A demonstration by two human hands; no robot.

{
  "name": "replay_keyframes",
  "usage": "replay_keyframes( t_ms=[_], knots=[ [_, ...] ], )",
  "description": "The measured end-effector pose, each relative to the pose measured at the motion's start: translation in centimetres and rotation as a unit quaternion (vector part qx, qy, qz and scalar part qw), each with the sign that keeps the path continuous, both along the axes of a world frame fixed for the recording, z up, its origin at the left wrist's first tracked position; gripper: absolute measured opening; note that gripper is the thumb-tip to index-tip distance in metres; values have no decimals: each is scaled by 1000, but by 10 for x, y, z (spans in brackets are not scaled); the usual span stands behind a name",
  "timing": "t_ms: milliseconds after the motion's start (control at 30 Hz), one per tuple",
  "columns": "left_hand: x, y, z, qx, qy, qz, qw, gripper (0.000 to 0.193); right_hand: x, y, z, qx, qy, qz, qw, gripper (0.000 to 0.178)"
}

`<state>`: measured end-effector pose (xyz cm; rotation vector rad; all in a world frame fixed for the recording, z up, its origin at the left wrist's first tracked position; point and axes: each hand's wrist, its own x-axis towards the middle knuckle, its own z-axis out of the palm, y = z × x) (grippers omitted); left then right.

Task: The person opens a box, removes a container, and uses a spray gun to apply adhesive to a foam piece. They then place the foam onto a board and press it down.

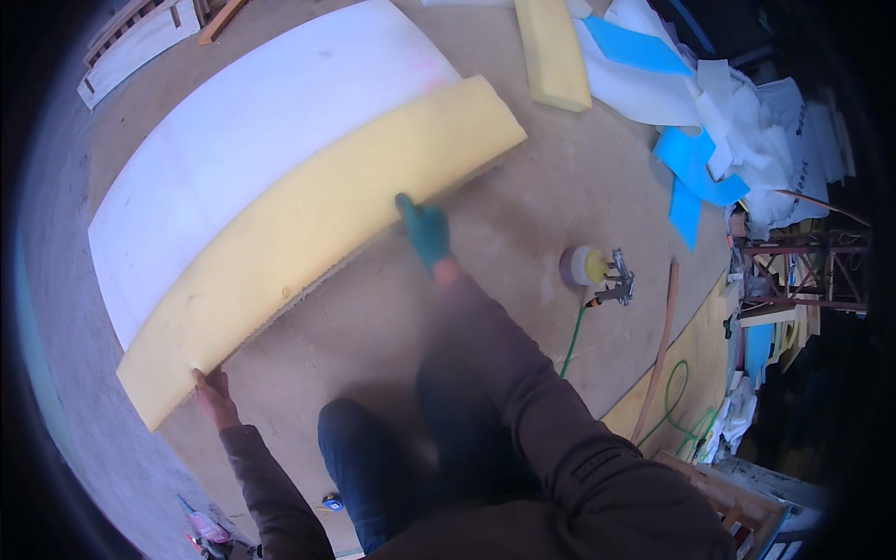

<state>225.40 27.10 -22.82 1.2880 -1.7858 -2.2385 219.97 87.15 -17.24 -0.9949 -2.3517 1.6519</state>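
A long, thick strip of yellow foam point(308, 219) lies slantwise in front of me, along the near edge of a large white foam sheet point(271, 103). My left hand point(216, 398), bare, grips the strip's near edge close to its left end, thumb on top and the other fingers mostly hidden. Farther along that edge, my right hand point(427, 231) in a green glove holds the strip, its thumb pressed on the upper face. The fingers beneath are out of sight. Both arms wear dark sleeves.
To the right stands a spray gun point(613, 278) with a yellowish cup and a green hose point(574, 341). Another yellow foam block point(553, 56) lies at the back, near blue foam offcuts point(686, 168) and white scraps. A blue tape measure point(332, 502) sits by my knees.
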Motion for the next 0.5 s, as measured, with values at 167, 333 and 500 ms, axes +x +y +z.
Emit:
replay_keyframes(
  t_ms=[167, 333, 500],
  knots=[
    [3, 9, 9, 0, -4, -6, 1000, 50, 5, 3, -8, 1, -33, 9, 999, 58],
    [3, 8, 8, 6, -5, -5, 1000, 50, 4, 2, -18, 29, -1, 26, 999, 56],
    [3, 4, -6, 9, 20, -25, 999, 50, 1, 13, -29, 83, -29, 80, 993, 64]
  ],
)
